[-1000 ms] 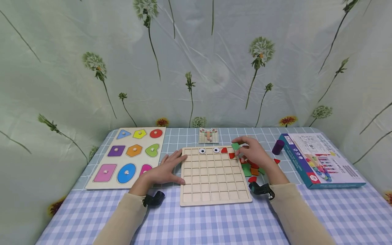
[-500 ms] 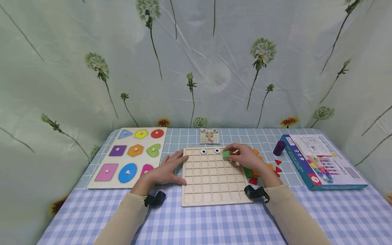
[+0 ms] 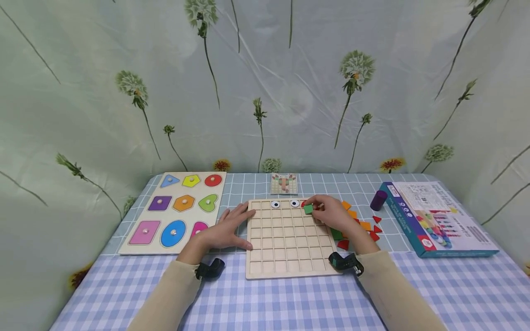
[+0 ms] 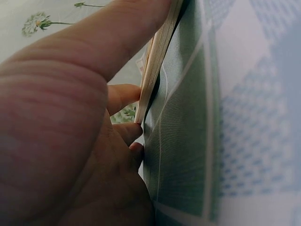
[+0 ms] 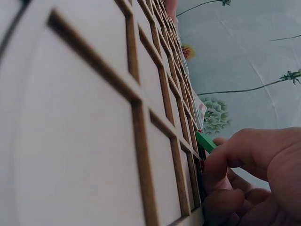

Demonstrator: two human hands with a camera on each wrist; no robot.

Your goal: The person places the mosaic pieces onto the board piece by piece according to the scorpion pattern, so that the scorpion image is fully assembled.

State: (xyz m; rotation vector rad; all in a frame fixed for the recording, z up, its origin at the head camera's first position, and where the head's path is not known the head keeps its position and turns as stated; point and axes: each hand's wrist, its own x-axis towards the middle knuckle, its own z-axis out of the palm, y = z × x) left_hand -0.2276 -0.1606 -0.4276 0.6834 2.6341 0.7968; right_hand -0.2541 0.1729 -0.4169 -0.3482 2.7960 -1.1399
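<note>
Over the board [image 3: 285, 248], toward its far right: the right hand [image 3: 333, 215] is holding a green block [image 3: 308, 209] above the second row of squares.
Grip on the green block: thumb and fingers are pinching it by its right side, so it is sticking out leftward from the fingertips.
Lie of the green block: no long axis is showing in the head view, where its face is looking nearly square; in the right wrist view its thin edge is slanting against the plane of the board.
Red piece [image 3: 304, 203]: it is lying partly hidden in the far row, just right of the pair of eyes [image 3: 295, 203], and the green block is sitting just on the near side of it. Whether block and board are touching, I cannot tell; this gap is probably what matters most.
Nearer hand: the right; the left hand [image 3: 227, 230] is resting well apart, fingers spread at the board's left edge, grasping nothing and seemingly steadying it.
Loose pieces [image 3: 365, 225]: these are lying beside the board's right edge, partly hidden by the right hand.
Card [image 3: 284, 184]: this is lying just beyond the board's far edge, showing a coloured pattern.
</note>
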